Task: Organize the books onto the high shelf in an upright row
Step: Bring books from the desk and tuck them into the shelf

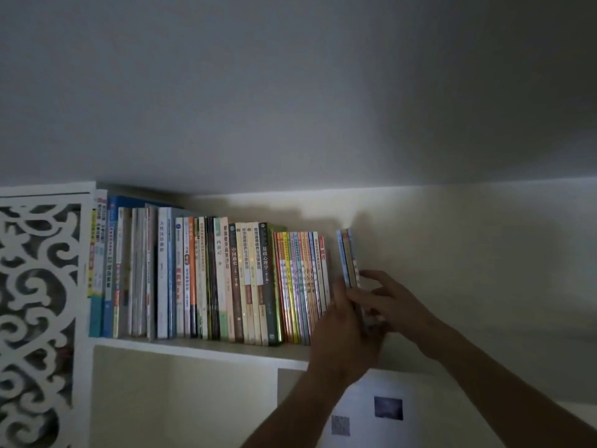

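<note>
A long row of books [206, 279] stands upright on the high white shelf [200, 347], running from the left-centre of the frame toward the middle. The tallest volumes, blue and white, stand at the left end against a white carved fretwork panel [38, 302] that fills the lower left of the frame. Heights step down to the right, past a dark green book with white Chinese lettering on its spine, to a block of thin, brightly coloured spines in red, yellow, pink and blue.

Just right of that block, with a narrow gap between, a small bundle of thin books [348, 258] stands upright, blue and tan spines showing, its top a little lower than the neighbouring row. Both hands grip this bundle low down. The left hand [345, 328] reaches up from the bottom centre of the frame and presses its fingers against the bundle's left face, covering the bundle's foot and the shelf edge there. The right hand [384, 297] comes in from the lower right, thumb and fingers pinched around the bundle's right side, the forefinger laid along its outer edge.

Below the hands, in the lower centre-right, a white sheet [387, 412] bears two small dark printed squares. Above the shelf the plain wall and ceiling are dim and grey.
</note>
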`<control>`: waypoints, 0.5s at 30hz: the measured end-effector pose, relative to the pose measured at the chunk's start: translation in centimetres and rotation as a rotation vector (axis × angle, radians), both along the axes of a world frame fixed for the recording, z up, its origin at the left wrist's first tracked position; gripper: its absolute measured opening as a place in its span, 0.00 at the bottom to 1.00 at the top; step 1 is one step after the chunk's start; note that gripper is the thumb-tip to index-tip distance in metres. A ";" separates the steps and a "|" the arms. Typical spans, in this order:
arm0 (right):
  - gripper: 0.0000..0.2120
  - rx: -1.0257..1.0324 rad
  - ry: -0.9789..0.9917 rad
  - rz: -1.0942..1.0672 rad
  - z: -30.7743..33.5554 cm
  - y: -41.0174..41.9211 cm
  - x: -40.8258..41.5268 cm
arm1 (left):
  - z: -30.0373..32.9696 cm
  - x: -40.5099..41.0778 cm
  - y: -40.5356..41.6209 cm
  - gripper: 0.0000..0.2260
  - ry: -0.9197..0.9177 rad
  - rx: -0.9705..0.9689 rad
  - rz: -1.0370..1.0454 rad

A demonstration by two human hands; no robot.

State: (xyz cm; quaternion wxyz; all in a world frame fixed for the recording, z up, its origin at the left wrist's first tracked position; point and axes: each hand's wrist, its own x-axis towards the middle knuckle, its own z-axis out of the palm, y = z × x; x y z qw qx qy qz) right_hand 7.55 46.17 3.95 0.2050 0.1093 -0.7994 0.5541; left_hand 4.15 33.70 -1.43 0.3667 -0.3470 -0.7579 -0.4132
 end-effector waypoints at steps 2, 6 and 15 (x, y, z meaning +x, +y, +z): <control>0.29 -0.002 -0.021 0.008 -1.0 0.7 -1.5 | -0.4 -0.9 -1.6 0.41 0.020 -0.153 -0.009; 0.26 0.099 -0.003 -0.029 -1.5 0.6 -3.3 | 1.2 -3.5 -5.8 0.22 0.382 -0.293 0.319; 0.27 0.257 0.168 -0.020 -3.0 -0.4 -5.8 | 1.0 -6.8 -5.4 0.22 0.456 -0.161 0.527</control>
